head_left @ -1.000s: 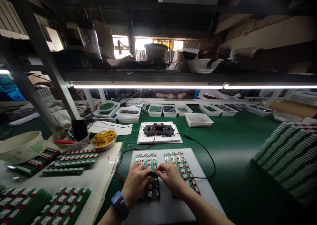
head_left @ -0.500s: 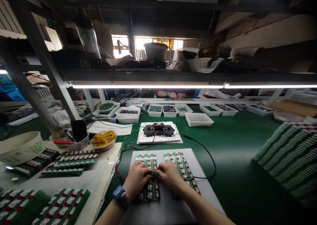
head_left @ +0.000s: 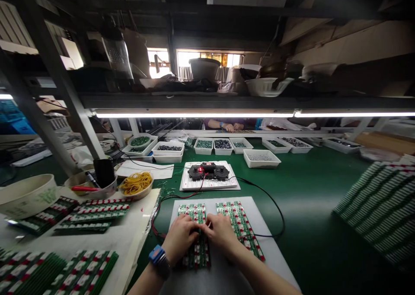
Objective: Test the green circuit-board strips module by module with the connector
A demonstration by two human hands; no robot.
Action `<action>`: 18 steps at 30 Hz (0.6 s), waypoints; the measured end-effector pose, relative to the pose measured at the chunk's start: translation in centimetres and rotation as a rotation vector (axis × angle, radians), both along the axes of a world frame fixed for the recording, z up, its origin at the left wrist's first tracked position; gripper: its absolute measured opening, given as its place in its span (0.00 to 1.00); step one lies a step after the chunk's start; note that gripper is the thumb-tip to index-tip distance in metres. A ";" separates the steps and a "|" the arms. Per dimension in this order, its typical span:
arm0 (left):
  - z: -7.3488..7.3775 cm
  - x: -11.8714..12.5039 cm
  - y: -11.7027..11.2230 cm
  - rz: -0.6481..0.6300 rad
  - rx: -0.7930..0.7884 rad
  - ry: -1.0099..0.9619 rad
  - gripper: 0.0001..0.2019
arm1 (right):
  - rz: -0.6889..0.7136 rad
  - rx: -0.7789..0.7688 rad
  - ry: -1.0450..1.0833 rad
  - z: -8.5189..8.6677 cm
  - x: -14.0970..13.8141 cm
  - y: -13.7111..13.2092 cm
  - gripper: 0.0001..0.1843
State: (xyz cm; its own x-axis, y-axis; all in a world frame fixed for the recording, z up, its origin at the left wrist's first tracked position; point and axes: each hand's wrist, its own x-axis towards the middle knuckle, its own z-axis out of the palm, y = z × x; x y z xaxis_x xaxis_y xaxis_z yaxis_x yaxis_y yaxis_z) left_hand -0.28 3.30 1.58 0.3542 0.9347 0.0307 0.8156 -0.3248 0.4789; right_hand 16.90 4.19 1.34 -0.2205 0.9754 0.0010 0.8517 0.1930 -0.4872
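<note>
My left hand and my right hand lie close together on green circuit board strips with red and white edge parts. Their fingertips meet over the left strip, partly hiding it. The right strip lies beside my right hand, its lower part near my wrist. Both strips rest on a white mat. A wristwatch with a blue face sits on my left wrist. Farther ahead, a black device with a lit red display sits on a white pad, with black and red wires trailing from it.
Stacks of green boards lie to my left and right. White trays of small parts line the green bench. A bowl of yellow rubber bands stands left. A co-worker's hands show beyond, under a low shelf.
Both hands stay on the left strip, with only small finger shifts. The whole view has drifted slightly as my head moved.
</note>
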 end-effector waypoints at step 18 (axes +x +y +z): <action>0.2 -0.4 0.0 -0.010 -0.032 -0.055 0.17 | 0.043 0.017 0.136 -0.4 0.9 -0.9 0.09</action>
